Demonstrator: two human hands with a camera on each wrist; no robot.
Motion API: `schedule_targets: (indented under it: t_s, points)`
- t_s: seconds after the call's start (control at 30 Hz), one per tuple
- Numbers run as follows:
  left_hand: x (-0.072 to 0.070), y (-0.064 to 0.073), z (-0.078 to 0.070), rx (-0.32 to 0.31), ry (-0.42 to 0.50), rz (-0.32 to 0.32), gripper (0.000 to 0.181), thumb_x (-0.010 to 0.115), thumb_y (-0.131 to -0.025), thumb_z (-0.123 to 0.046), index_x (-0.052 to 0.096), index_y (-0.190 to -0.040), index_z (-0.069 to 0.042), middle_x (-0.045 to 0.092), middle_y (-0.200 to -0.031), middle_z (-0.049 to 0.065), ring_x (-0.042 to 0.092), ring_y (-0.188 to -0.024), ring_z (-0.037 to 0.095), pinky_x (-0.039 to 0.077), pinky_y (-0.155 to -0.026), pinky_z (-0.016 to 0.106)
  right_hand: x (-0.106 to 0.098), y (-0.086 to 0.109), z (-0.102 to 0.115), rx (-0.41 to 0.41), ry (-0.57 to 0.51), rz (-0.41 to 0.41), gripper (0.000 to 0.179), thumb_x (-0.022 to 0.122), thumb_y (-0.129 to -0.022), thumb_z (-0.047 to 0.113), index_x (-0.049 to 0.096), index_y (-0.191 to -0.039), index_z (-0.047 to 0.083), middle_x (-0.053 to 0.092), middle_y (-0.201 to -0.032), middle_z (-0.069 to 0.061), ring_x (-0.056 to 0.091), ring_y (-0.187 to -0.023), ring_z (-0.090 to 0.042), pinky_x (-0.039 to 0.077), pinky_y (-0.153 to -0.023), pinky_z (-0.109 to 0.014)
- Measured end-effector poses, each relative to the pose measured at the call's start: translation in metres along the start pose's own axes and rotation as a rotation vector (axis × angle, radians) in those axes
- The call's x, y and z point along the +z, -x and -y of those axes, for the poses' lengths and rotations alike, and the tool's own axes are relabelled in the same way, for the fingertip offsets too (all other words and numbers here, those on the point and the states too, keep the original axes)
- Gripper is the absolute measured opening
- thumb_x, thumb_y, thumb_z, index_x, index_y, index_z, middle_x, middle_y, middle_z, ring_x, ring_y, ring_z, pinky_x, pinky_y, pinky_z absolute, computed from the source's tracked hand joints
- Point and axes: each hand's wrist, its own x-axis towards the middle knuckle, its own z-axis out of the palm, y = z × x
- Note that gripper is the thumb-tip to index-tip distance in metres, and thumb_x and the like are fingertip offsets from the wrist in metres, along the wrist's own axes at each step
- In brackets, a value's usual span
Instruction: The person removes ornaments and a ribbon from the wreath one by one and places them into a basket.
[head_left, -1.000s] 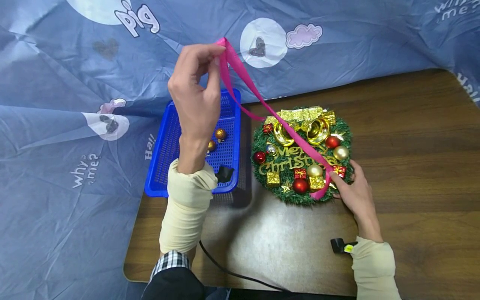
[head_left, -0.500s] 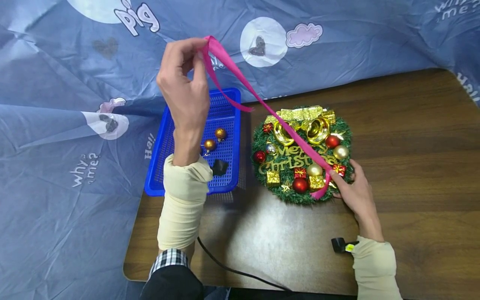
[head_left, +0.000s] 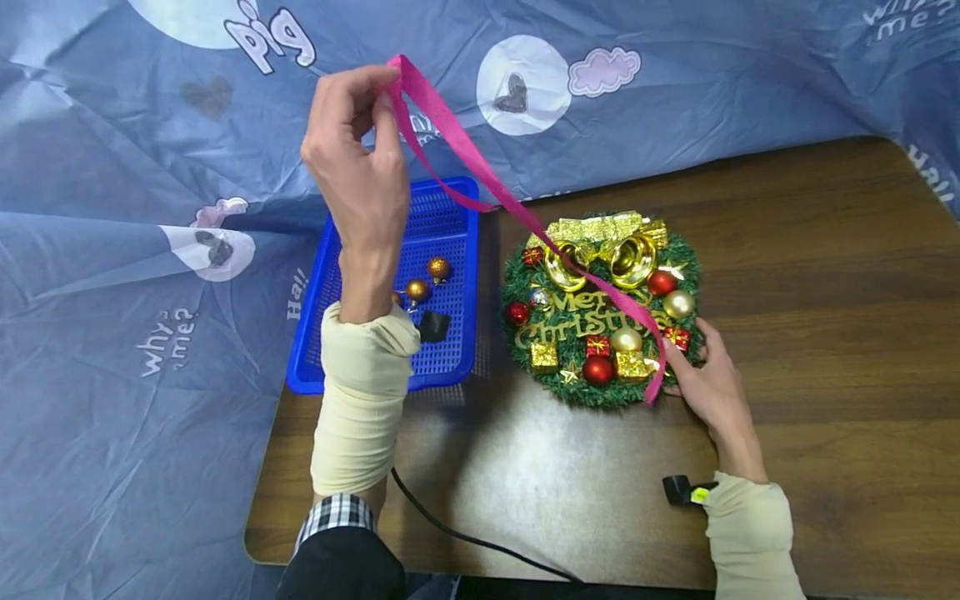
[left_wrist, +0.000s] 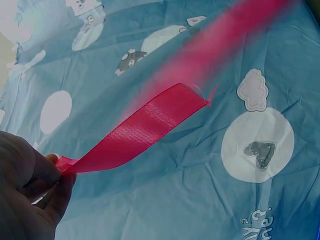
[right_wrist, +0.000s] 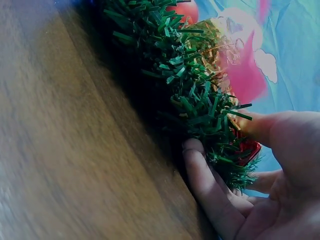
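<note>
Raised above the blue basket, my left hand (head_left: 360, 158) pinches a pink ribbon (head_left: 457, 137) between thumb and fingertips. From there one length slants down across the wreath, and a shorter tail hangs toward the basket's right rim. In the left wrist view the satin ribbon (left_wrist: 145, 127) shows a cut end with loose threads. A green Christmas wreath (head_left: 517, 279) with gold bells, balls and small gift boxes lies on the table. My right hand (head_left: 708, 383) grips its lower right edge, thumb on top. In the right wrist view, fingers (right_wrist: 200, 175) curl under the wreath (right_wrist: 195, 100).
The blue basket (head_left: 467, 333) holds several gold balls (head_left: 438, 267) and a black piece (head_left: 434, 327). A black cable (head_left: 465, 540) runs along the table's (head_left: 840, 350) near edge. Behind hangs a blue printed cloth (head_left: 712, 75). A small black device (head_left: 677, 490) sits by my right wrist.
My left hand has moved left and slightly up, drawing the ribbon with it. The ribbon's lower end has slid closer to my right thumb. My right hand and the wreath stay put.
</note>
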Motion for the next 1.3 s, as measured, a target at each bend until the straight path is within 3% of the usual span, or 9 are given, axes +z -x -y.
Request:
schedule_targets:
  t_s: [0.1, 0.2, 0.3, 0.4, 0.7, 0.93, 1.13, 1.3]
  points:
    - [-0.001, -0.001, 0.000, 0.002, 0.003, -0.002, 0.016, 0.051, -0.087, 0.007, 0.067, -0.089, 0.006, 0.063, -0.087, 0.013, 0.060, -0.080, 0.013, 0.052, -0.074, 0.026, 0.000, 0.000, 0.001, 0.001, 0.002, -0.006, 0.087, 0.046, -0.086, 0.060, 0.003, -0.149, 0.020, 0.031, -0.132, -0.032, 0.067, -0.064, -0.022, 0.044, -0.084, -0.046]
    - [-0.002, -0.002, 0.001, 0.008, 0.007, -0.004, 0.016, 0.051, -0.087, 0.007, 0.067, -0.089, 0.006, 0.063, -0.087, 0.013, 0.060, -0.079, 0.013, 0.052, -0.074, 0.026, 0.002, 0.000, 0.001, -0.001, -0.009, -0.016, 0.087, 0.049, -0.085, 0.057, 0.004, -0.149, 0.019, 0.034, -0.122, -0.028, 0.067, -0.063, -0.023, 0.048, -0.080, -0.037]
    - [-0.003, -0.002, 0.002, 0.018, 0.006, -0.001, 0.016, 0.051, -0.087, 0.007, 0.067, -0.089, 0.006, 0.062, -0.086, 0.012, 0.059, -0.077, 0.013, 0.052, -0.072, 0.026, 0.003, 0.000, 0.001, -0.005, -0.023, -0.028, 0.087, 0.051, -0.086, 0.055, 0.005, -0.149, 0.017, 0.035, -0.112, -0.022, 0.067, -0.061, -0.022, 0.052, -0.066, -0.028]
    - [-0.003, -0.002, 0.004, 0.031, -0.001, 0.010, 0.017, 0.051, -0.087, 0.008, 0.067, -0.088, 0.006, 0.062, -0.085, 0.012, 0.058, -0.076, 0.012, 0.051, -0.071, 0.025, 0.003, 0.000, 0.001, -0.009, -0.049, -0.032, 0.086, 0.053, -0.086, 0.053, 0.006, -0.149, 0.017, 0.037, -0.110, -0.022, 0.066, -0.060, -0.021, 0.053, -0.059, -0.028]
    - [-0.008, -0.008, 0.007, 0.055, -0.010, 0.041, 0.019, 0.050, -0.086, 0.009, 0.068, -0.088, 0.005, 0.062, -0.086, 0.011, 0.058, -0.078, 0.011, 0.051, -0.072, 0.025, 0.003, 0.002, 0.001, -0.011, -0.047, -0.028, 0.086, 0.053, -0.087, 0.051, 0.006, -0.149, 0.016, 0.040, -0.114, -0.024, 0.066, -0.058, -0.020, 0.054, -0.057, -0.028]
    - [-0.017, -0.018, -0.005, 0.113, 0.018, 0.017, 0.019, 0.049, -0.085, 0.010, 0.067, -0.088, 0.005, 0.061, -0.084, 0.008, 0.058, -0.076, 0.012, 0.052, -0.070, 0.026, 0.002, 0.002, 0.001, -0.010, -0.028, -0.027, 0.086, 0.052, -0.086, 0.053, 0.005, -0.149, 0.016, 0.041, -0.111, -0.022, 0.066, -0.059, -0.021, 0.052, -0.059, -0.024]
    - [-0.023, -0.026, -0.021, 0.079, 0.071, -0.012, 0.020, 0.050, -0.085, 0.011, 0.068, -0.085, 0.002, 0.061, -0.083, 0.003, 0.058, -0.076, 0.013, 0.052, -0.071, 0.028, 0.002, 0.002, 0.001, -0.010, -0.009, -0.032, 0.086, 0.051, -0.087, 0.053, 0.006, -0.149, 0.015, 0.042, -0.109, -0.021, 0.066, -0.059, -0.020, 0.051, -0.059, -0.022]
    - [-0.026, -0.032, -0.026, 0.115, 0.101, -0.037, 0.020, 0.050, -0.085, 0.011, 0.068, -0.083, 0.002, 0.061, -0.082, 0.002, 0.059, -0.075, 0.014, 0.053, -0.071, 0.030, 0.004, 0.003, 0.003, -0.004, 0.000, -0.034, 0.086, 0.052, -0.086, 0.053, 0.006, -0.149, 0.016, 0.039, -0.106, -0.018, 0.066, -0.059, -0.020, 0.050, -0.060, -0.022]
